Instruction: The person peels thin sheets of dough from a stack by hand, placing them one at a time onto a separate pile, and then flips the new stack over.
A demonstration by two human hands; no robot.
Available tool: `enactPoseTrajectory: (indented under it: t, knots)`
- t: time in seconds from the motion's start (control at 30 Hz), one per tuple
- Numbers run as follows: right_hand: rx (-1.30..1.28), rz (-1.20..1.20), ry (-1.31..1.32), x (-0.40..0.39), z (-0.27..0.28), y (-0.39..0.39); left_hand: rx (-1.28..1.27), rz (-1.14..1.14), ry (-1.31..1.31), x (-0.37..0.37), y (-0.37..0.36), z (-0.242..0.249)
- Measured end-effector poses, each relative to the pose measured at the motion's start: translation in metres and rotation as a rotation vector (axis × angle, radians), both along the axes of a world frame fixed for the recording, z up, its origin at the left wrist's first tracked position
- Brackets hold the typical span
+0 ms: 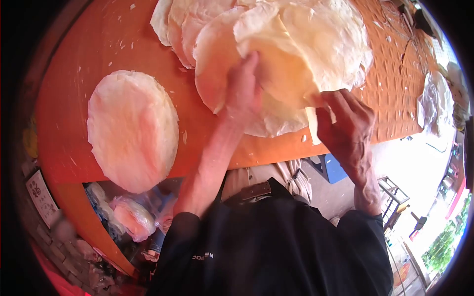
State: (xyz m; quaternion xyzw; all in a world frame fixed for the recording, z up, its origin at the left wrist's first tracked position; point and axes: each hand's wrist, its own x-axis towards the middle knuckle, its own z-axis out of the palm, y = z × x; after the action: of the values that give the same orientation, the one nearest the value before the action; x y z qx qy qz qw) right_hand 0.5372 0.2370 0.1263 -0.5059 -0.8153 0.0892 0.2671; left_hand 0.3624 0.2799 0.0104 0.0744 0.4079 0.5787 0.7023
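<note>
Orange bench carries thin wafer sheets (brittle, light, likely to flake); left hand presses flat, right hand pinches one sheet's edge, best lifted there gently.

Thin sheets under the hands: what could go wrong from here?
1. The top sheet is pinched at its edge by the right hand, and flakes already litter the orange table; it looks brittle and could tear.
2. The loose pile overhangs the table's near edge under the left hand; sheets could slide off.
3. The neat stack also juts past the edge; a nudge could tip it.
</note>
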Motion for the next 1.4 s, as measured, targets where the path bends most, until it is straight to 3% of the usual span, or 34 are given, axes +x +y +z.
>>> enactPoseTrajectory:
  t: [0.07,0.13,0.27,0.33,0.37,0.47,0.57,0.8,0.9,0.97,1.0,1.07,1.17,1.27,1.33,1.4]
  knots:
    - [-0.049,0.083,0.011,-0.009,-0.021,-0.010,0.114,0.075,0.226,-0.037,0.013,-0.006]
    - [-0.115,0.136,0.018,-0.030,-0.061,-0.026,0.007,0.186,0.512,-0.069,0.011,-0.015]
    - [-0.231,0.172,-0.029,-0.061,-0.132,-0.048,-0.017,-0.061,0.768,-0.123,-0.003,-0.054]
    - [-0.275,0.170,-0.064,-0.057,-0.132,-0.053,-0.007,-0.017,0.892,-0.116,-0.022,-0.036]
    - [-0.297,0.174,-0.078,-0.055,-0.131,-0.056,-0.003,0.004,1.088,-0.113,-0.035,-0.029]
    - [-0.146,0.176,-0.106,-0.047,-0.135,-0.062,-0.162,0.001,1.215,-0.108,-0.077,-0.027]
    - [-0.239,0.164,-0.157,-0.035,-0.142,-0.072,-0.183,-0.039,0.611,-0.099,-0.101,-0.031]
    - [-0.206,0.205,-0.173,-0.024,-0.146,-0.072,-0.171,-0.312,0.092,-0.094,-0.101,-0.027]
    - [-0.119,0.151,-0.137,-0.019,-0.140,-0.054,-0.076,-0.284,-0.138,-0.079,-0.093,-0.019]
    - [-0.175,0.090,-0.041,-0.006,-0.123,-0.028,0.016,-0.241,-0.175,-0.059,-0.074,0.008]
    - [-0.314,0.048,-0.151,-0.003,-0.084,0.000,0.056,-0.218,-0.191,-0.052,-0.068,0.019]
    - [-0.389,-0.012,0.021,0.029,-0.049,0.067,0.081,-0.249,-0.080,-0.047,-0.056,0.013]
    - [0.057,0.001,-0.208,0.046,0.038,0.131,-0.025,-0.288,0.182,-0.032,-0.044,-0.003]
    - [0.250,-0.160,-0.453,0.035,0.100,0.125,-0.110,-0.301,0.351,-0.015,-0.048,-0.013]
    - [0.380,-0.264,-0.623,0.029,0.126,0.118,-0.096,-0.281,0.268,-0.008,-0.047,-0.014]
    - [0.195,-0.118,-0.355,0.060,0.095,0.128,-0.042,-0.275,0.181,0.002,-0.039,-0.015]
